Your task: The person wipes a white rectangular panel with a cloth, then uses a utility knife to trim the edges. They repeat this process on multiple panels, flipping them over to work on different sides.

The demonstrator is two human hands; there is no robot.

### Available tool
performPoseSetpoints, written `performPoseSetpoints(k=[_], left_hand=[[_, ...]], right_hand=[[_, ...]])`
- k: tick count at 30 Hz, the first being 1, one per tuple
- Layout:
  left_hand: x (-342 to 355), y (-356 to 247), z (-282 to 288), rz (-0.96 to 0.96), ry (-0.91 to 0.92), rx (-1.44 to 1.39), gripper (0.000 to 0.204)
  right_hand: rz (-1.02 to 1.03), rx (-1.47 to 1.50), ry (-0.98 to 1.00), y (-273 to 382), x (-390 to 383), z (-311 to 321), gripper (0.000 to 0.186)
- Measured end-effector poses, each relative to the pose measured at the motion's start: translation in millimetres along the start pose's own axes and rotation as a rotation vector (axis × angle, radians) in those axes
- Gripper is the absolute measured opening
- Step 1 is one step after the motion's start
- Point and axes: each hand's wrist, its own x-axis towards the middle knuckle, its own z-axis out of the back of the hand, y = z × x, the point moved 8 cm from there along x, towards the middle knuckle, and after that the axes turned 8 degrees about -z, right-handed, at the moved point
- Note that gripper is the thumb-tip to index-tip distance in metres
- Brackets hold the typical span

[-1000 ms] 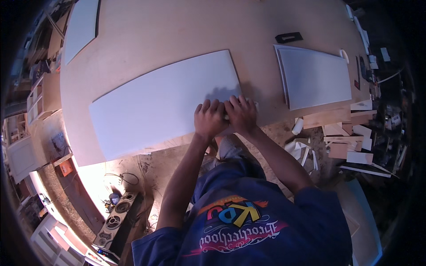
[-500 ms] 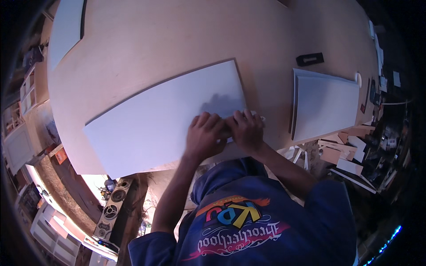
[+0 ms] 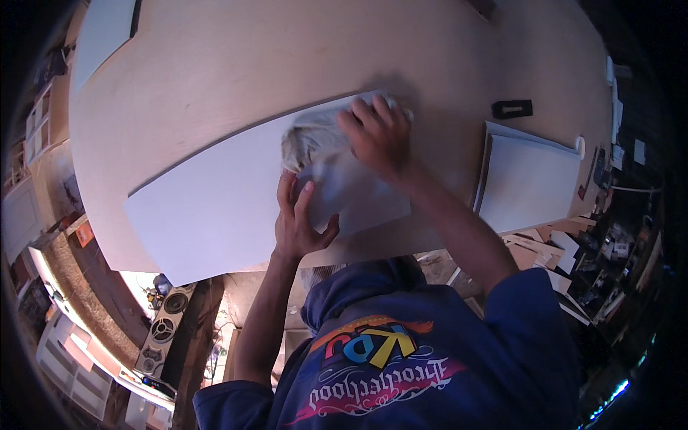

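A long white panel (image 3: 208, 190) lies slanted across the near part of the wooden table. Over its far right corner my right hand (image 3: 381, 142) is closed on a crumpled whitish cloth (image 3: 315, 136), which trails left along the panel's far edge. Below the cloth's bunched left end is my left hand (image 3: 301, 223), its fingers spread and fingertips at the cloth's lower edge. Whether those tips press on the cloth I cannot tell. Part of the cloth is hidden beneath my right hand.
Right of the panel lies a stack of white boards (image 3: 530, 175), with a black slotted block (image 3: 512, 109) just beyond it. A white roll (image 3: 580, 147) sits by the stack. Another white board (image 3: 104, 36) is far left. Below the table's left edge stands a speaker (image 3: 166, 326).
My right hand has moved away from me to the panel's far corner, and the cloth is now spread out. My left hand has separated from the right, moved slightly left and spread its fingers.
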Motion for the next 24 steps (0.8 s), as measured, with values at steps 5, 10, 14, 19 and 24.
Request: performPoseSetpoints(k=[5, 10, 14, 19, 24], left_hand=[[14.0, -3.4, 6.3, -0.048, -0.068, 0.017, 0.104], [9.5, -4.8, 7.5, -0.012, -0.05, 0.014, 0.101], [15.9, -6.8, 7.6, -0.015, -0.05, 0.005, 0.1], [8.2, -8.6, 7.8, -0.022, -0.056, 0.014, 0.095], [-0.3, -3.1, 20.4, -0.056, -0.188, -0.15, 0.078]], right_hand=[[-0.033, -0.056, -0.042, -2.4, -21.5, 16.0, 0.016], [-0.062, -0.055, 0.055, -8.9, -4.6, 1.2, 0.009], [-0.048, -0.091, 0.064, -11.9, -11.1, 2.3, 0.017], [-0.135, -0.101, 0.107, -7.5, -2.0, 2.8, 0.02], [-0.17, -0.04, 0.213, 34.6, -125.2, 42.2, 0.025]])
